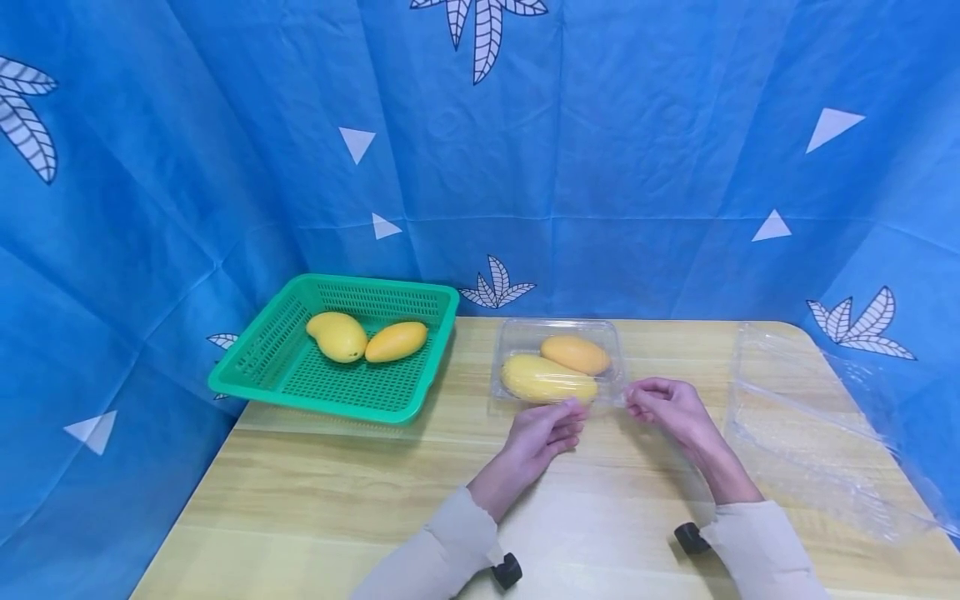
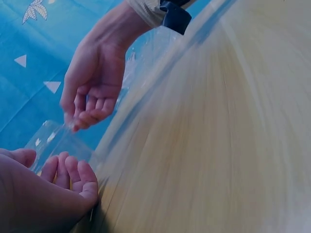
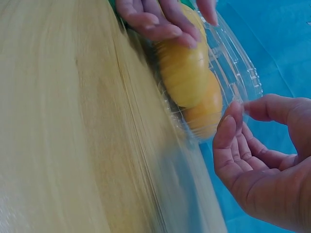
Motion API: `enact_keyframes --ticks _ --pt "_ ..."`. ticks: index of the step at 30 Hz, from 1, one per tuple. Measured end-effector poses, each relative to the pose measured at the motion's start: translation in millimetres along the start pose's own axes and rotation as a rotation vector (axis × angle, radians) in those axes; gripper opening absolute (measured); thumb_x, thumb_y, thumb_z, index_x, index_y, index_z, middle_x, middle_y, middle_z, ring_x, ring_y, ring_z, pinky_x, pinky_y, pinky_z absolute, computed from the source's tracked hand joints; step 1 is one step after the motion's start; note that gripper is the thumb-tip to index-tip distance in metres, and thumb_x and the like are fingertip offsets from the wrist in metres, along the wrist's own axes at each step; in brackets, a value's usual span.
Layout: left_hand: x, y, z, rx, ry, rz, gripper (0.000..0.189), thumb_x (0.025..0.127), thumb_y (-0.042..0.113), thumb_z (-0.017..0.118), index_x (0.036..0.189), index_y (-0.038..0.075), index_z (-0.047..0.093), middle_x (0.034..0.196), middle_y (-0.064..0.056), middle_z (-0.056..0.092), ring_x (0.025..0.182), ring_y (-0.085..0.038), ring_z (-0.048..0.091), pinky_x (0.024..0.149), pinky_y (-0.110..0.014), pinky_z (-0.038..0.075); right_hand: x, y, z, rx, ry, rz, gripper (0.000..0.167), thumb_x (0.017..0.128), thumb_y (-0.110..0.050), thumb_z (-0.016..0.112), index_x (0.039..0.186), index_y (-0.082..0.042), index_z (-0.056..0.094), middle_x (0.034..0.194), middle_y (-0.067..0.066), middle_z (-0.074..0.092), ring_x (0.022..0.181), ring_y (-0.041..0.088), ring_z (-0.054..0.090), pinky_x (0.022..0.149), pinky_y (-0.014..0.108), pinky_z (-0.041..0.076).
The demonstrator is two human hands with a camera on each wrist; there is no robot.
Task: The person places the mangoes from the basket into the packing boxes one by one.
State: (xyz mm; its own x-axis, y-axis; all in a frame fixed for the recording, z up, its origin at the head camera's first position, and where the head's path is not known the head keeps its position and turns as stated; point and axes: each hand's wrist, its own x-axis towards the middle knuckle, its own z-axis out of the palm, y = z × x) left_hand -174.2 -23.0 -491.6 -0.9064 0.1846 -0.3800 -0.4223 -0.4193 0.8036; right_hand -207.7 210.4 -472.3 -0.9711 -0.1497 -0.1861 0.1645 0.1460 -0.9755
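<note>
1. Clear rectangular plastic container [image 1: 517, 337] on the worktop [image 1: 337, 492]: long yellow mango [image 1: 550, 379], oval orange mango [image 1: 575, 354].
2. Green perforated plastic basket [image 1: 356, 392]: two yellow mangoes [image 1: 341, 337].
3. Right hand [image 1: 672, 410] pinches the container's corner; left hand [image 1: 536, 435], fingers loose, touches its front.

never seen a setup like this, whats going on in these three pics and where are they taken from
There's no robot here: these are a person's bare left hand and right hand. The wide picture comes from a camera on the head, the other two from one on each wrist. On the wooden table are a green basket and a clear box, each holding two yellow, mango-like fruits, and some clear plastic to the right. The right hand pinches at the box's edge; the left lies at its near side, fingers loosely curled.
</note>
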Motion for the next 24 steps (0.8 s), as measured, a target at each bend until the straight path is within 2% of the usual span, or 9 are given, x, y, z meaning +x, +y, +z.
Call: enact_keyframes --ticks 4,9,12,17,24 --pt "-1.7 4.5 -12.8 0.016 -0.013 0.014 0.028 0.094 0.019 0.075 0.113 -0.002 0.074 0.109 -0.018 0.075 0.085 -0.018 0.071 0.08 -0.03 0.06 0.0 0 -1 0.001 0.007 0.003 0.041 0.101 -0.012 0.064 0.127 0.019 0.054 0.093 0.003 0.074 0.085 0.014 0.07 0.079 0.028 0.06" --pt "-4.8 12.8 -29.6 0.05 -0.047 0.02 0.03 0.096 0.02 0.073 0.116 -0.002 0.072 0.11 -0.018 0.074 0.093 -0.021 0.072 0.089 -0.035 0.059 0.4 0 -1 0.008 0.016 0.003 0.042 0.101 -0.012 0.064 0.128 0.019 0.054 0.094 0.003 0.075 0.086 0.014 0.07 0.08 0.028 0.06" --pt "-5.7 17.5 -40.0 0.044 -0.07 0.005 0.036 0.097 0.019 0.072 0.122 -0.006 0.067 0.11 -0.018 0.073 0.097 -0.023 0.072 0.095 -0.038 0.057 0.8 1 -2 0.014 0.021 0.0 0.04 0.102 -0.01 0.063 0.127 0.019 0.054 0.094 0.003 0.075 0.085 0.013 0.07 0.079 0.028 0.06" --pt "-5.6 24.3 -56.4 0.038 -0.085 -0.027 0.043 0.097 0.018 0.072 0.127 -0.011 0.061 0.108 -0.017 0.073 0.101 -0.026 0.072 0.098 -0.041 0.055 0.9 0 -3 0.012 0.026 -0.005 0.038 0.102 -0.009 0.062 0.126 0.019 0.055 0.093 0.004 0.075 0.085 0.013 0.07 0.078 0.027 0.06" --pt "-6.0 33.9 -74.7 0.072 -0.11 -0.025 0.032 0.101 0.004 0.061 0.128 -0.009 0.051 0.111 -0.019 0.07 0.101 -0.026 0.071 0.098 -0.043 0.055 1.6 -1 -3 0.003 0.025 -0.005 0.04 0.102 -0.011 0.063 0.127 0.019 0.055 0.093 0.003 0.074 0.085 0.014 0.07 0.079 0.028 0.06"
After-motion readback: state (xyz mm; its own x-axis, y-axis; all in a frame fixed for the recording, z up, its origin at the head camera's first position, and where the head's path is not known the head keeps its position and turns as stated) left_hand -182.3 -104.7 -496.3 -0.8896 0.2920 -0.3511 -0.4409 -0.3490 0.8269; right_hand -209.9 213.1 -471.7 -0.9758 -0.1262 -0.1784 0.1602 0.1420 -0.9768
